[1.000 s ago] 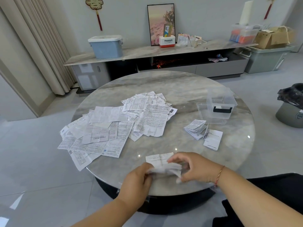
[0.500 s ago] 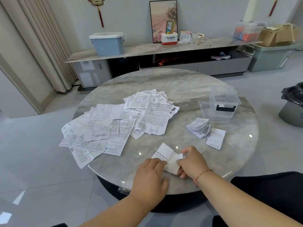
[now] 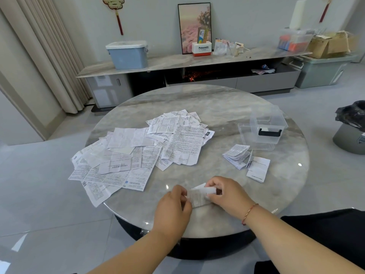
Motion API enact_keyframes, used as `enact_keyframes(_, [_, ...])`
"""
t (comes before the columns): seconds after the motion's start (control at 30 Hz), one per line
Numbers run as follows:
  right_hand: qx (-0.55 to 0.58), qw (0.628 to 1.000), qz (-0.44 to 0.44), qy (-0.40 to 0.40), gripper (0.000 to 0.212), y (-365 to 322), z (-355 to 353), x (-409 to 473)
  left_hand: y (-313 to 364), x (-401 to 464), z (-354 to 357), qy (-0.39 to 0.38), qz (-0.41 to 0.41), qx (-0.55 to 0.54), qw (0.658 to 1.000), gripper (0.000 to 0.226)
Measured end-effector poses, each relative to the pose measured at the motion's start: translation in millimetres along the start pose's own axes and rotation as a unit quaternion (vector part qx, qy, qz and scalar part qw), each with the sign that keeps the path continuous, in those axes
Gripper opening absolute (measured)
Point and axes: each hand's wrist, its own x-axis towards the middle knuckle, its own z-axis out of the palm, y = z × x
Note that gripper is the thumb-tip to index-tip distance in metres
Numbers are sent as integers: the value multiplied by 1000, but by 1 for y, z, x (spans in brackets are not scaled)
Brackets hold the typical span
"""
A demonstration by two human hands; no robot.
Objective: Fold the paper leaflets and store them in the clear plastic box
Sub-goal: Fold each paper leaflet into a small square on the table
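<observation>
Near the table's front edge, a small folded paper leaflet [image 3: 198, 197] is held between both hands. My left hand [image 3: 173, 208] pinches its left end and my right hand [image 3: 227, 194] pinches its right end with curled fingers. A wide spread of unfolded leaflets [image 3: 138, 153] covers the table's left and middle. A small stack of folded leaflets [image 3: 236, 155] lies to the right, with one larger folded leaflet [image 3: 258, 169] beside it. The clear plastic box [image 3: 266, 125] with a black handle stands open at the right, on or beside its clear lid [image 3: 245, 135].
The round marble table [image 3: 227, 107] ends just in front of my hands. A bin with a black bag [image 3: 350, 125] stands on the floor to the right. A long low cabinet [image 3: 197, 62] with boxes runs along the back wall.
The leaflet was pressed flat on the table half a second ago; now it is folded smaller and lifted between both hands. The piles and the box have not moved.
</observation>
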Motion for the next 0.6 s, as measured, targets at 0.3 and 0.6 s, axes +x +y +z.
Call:
enact_keyframes(0.3, [-88,996,14,29,25,2,16,21,0,17,7,-36,-30,135,990,46])
enact_keyframes(0.6, [-207,971,-109,-45,25,-3,7,19,6,27,-1,-77,-27,27,996,29])
